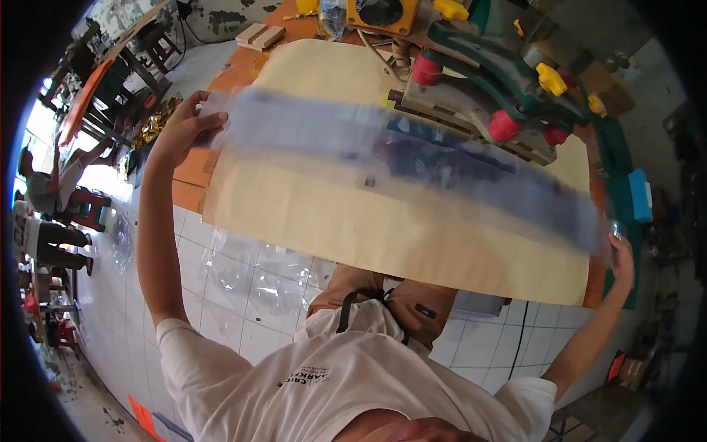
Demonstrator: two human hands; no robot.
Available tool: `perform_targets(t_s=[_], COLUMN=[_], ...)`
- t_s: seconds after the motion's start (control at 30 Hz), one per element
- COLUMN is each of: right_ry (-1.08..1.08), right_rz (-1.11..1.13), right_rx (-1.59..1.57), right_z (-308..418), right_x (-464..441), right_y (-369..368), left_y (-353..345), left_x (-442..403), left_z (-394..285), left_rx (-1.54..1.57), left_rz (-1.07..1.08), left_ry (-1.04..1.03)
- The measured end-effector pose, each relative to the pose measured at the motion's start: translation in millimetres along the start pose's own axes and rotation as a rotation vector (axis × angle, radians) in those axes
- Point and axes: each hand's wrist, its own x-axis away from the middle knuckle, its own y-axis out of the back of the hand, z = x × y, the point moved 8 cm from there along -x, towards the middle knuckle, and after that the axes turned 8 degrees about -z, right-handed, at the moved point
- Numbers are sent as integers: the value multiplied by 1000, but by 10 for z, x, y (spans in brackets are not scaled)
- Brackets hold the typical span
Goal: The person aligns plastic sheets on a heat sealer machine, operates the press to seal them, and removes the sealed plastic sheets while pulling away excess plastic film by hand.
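A long, see-through bluish plastic strip [302, 127] stretches across the view, blurred by motion, above a tan paper sheet [309, 210]. My left hand [190, 127] pinches its left end between thumb and fingers. At the far right, my right hand [621, 258] is closed on the other end. The strip hangs between both hands and slants down to the right. Dark blue shapes show at its middle; I cannot tell whether they are on the strip or behind it.
A machine with green arms [508, 81], red knobs [504, 125] and yellow knobs [551, 78] stands at the table's back. Wooden blocks [259, 37] lie at the back left. Clear plastic [276, 283] litters the tiled floor. Other people [55, 221] are at the far left.
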Motion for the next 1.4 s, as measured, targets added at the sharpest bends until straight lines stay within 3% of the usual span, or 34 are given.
perform_targets(t_s=[0.33,0.43,0.5,0.63,0.7,0.73,0.77,0.8,0.83,0.87,0.9,0.93,1.0,1.13,1.2,1.4], right_ry=[-41,-77,59,18,292,289,292,285,282,452,627,625,937,714,470,480], right_rz=[-66,-190,-178,-284,-311,-309,-529,-745,-745,-810,-874,-875,-846,-727,-487,-510], right_rx=[13,163,130,285,346,344,740,1138,1136,1215,1290,1290,1296,1455,1300,1262], right_z=[348,311,305,55,121,257,636,893,841,879,900,821,753,512,284,231], right_x=[-494,-551,-578,-646,-724,-520,-50,255,237,236,240,161,150,52,-80,-67], right_y=[-550,-542,-655,-609,-582,-746,-973,-1080,-1086,-1164,-1266,-1327,-1662,-1874,-1808,-1775], left_y=[-203,-192,-184,-177,-188,-178,-210,-265,-345,-426,-507,-581,-896,-1087,-1069,-1070], left_x=[-643,-815,-853,-772,-686,-623,-532,-473,-354,-240,-263,-263,-165,-233,-218,-237], left_z=[10,93,193,234,220,69,-88,-100,-233,-339,-290,-245,-194,125,130,156], left_rx=[-119,-228,-288,-442,-523,-744,-961,-965,-1030,-1087,-998,-997,-1174,-1324,-1302,-1213], left_rz=[44,22,-5,-65,-91,-193,-295,-294,-399,-504,-421,-419,-402,-236,-224,-210], left_ry=[54,47,6,-23,-21,-202,-387,-389,-557,-726,-730,-731,-974,-810,-790,-752])
